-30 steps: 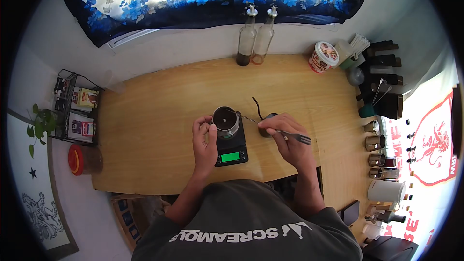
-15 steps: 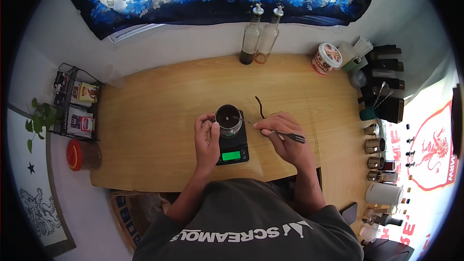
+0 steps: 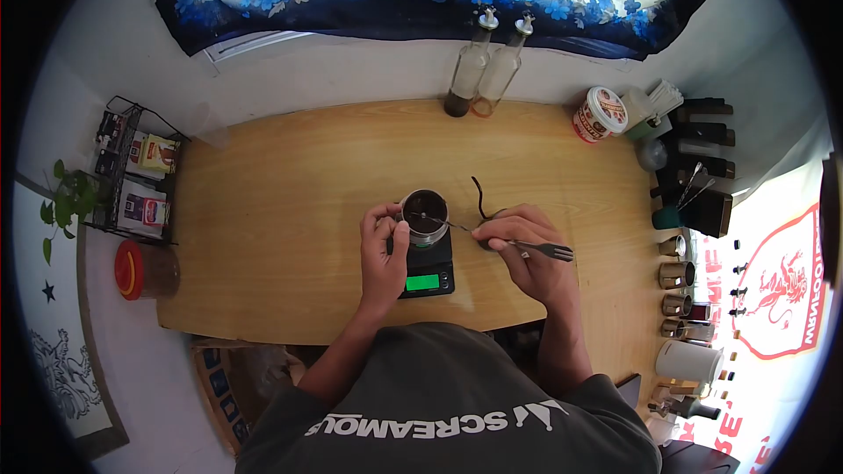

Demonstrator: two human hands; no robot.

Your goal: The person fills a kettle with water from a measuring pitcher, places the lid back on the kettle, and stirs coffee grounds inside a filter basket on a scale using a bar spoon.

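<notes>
A round metal-rimmed container (image 3: 424, 213) with dark contents stands on a black scale (image 3: 428, 272) whose display glows green. My left hand (image 3: 384, 250) is wrapped against the container's left side. In my right hand (image 3: 527, 250) is a long twisted utensil (image 3: 551, 251) with a fork-shaped end pointing right; its other end reaches into the container. Behind my right hand is a dark vessel, mostly hidden, with a thin curved black spout (image 3: 479, 196).
Two glass bottles (image 3: 481, 79) stand at the back wall beside a white-lidded tub (image 3: 600, 114). A wire rack (image 3: 140, 171) and a red-lidded jar (image 3: 145, 269) are at the left. Metal cups (image 3: 676, 275) and a white container (image 3: 689, 361) line the right edge.
The view has shifted slightly. My right hand has moved the utensil about inside the container, away from it and back in. My left hand keeps its hold.
</notes>
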